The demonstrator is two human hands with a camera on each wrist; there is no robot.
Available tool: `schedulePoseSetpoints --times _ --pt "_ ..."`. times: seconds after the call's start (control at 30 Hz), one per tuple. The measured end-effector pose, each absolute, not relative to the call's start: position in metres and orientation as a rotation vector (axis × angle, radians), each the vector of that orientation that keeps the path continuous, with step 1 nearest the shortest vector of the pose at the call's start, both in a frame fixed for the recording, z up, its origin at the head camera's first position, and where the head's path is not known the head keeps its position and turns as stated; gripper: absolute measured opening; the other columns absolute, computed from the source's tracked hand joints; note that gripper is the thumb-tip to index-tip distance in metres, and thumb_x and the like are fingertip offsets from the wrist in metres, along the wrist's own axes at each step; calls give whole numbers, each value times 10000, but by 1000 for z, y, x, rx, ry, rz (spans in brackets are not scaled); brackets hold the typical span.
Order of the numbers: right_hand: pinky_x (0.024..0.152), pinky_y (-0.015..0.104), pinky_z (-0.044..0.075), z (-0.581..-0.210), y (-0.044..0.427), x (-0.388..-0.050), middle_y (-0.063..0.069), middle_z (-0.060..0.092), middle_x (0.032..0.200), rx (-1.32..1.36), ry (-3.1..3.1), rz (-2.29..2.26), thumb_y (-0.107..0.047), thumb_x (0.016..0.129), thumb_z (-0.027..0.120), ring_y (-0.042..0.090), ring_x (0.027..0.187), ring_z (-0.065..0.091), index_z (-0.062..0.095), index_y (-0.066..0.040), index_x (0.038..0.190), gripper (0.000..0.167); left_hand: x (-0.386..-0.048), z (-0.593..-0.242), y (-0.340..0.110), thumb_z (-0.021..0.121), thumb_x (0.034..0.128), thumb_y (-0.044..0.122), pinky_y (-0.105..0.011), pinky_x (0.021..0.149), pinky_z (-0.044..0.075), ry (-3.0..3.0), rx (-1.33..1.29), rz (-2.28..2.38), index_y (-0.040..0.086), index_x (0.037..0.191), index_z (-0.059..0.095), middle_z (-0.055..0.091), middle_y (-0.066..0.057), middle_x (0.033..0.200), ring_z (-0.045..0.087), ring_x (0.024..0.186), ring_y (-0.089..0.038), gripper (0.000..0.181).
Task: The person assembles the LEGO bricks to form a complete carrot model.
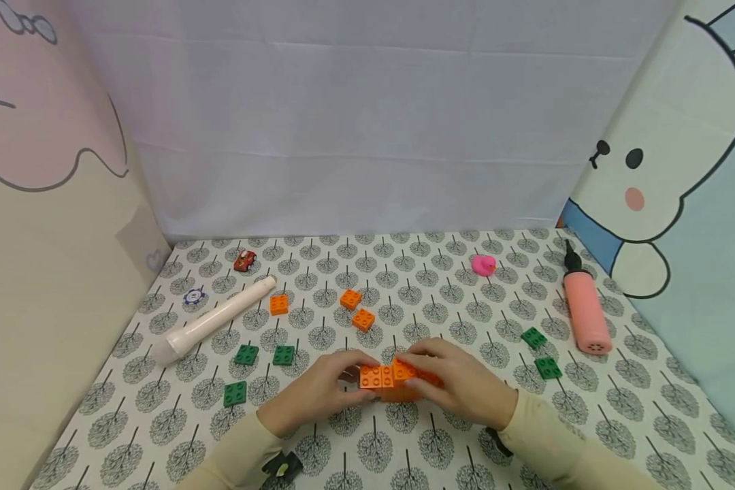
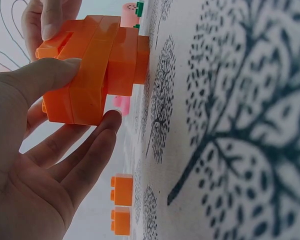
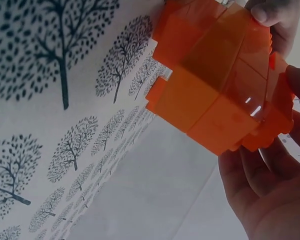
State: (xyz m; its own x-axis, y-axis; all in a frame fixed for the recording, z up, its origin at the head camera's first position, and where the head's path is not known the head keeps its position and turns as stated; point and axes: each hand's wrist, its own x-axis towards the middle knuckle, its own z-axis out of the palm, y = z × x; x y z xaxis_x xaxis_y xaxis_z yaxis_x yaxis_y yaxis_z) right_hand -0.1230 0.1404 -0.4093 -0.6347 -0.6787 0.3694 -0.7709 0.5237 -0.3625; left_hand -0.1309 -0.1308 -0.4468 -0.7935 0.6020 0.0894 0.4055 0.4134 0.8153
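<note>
Between both hands is a structure of orange building blocks (image 1: pixel 398 393), several layers joined together, with studs facing up. My left hand (image 1: pixel 321 388) grips its left end, thumb on the near face and fingers behind, as the left wrist view shows. On the other end, my right hand (image 1: pixel 465 381) pinches a studded orange block (image 1: pixel 403 369) at the top between thumb and fingers. In the left wrist view the structure (image 2: pixel 90 70) has narrower blocks at its base, beside the patterned cloth. The right wrist view shows its stepped side (image 3: pixel 215 80) from close up.
Loose orange blocks (image 1: pixel 363 320) lie beyond the hands. Green blocks (image 1: pixel 235 393) lie left, more green blocks (image 1: pixel 548 368) right. A white stick (image 1: pixel 214 320), poker-style chip (image 1: pixel 193 296), red toy car (image 1: pixel 245 260), pink duck (image 1: pixel 483 265) and pink pump (image 1: pixel 586 313) surround them.
</note>
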Motion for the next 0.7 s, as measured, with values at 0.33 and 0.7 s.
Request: schedulePoseSetpoints --times 0.33,0.7 --pt "929 352 552 -413 138 -121 -4 638 1188 1185 -2594 849 -217 899 736 137 1068 602 679 -89 1278 404 -130 -446 -131 762 887 245 -257 929 549 2459 884 1315 191 1256 633 657 84 1170 647 1010 -76 394" --pt "868 307 536 -416 138 -123 -68 631 1105 1184 -2593 947 -213 885 748 68 978 565 700 -78 1248 390 -130 -444 -130 766 877 207 -242 925 546 2449 878 1312 204 1252 638 656 90 1168 640 999 -45 397"
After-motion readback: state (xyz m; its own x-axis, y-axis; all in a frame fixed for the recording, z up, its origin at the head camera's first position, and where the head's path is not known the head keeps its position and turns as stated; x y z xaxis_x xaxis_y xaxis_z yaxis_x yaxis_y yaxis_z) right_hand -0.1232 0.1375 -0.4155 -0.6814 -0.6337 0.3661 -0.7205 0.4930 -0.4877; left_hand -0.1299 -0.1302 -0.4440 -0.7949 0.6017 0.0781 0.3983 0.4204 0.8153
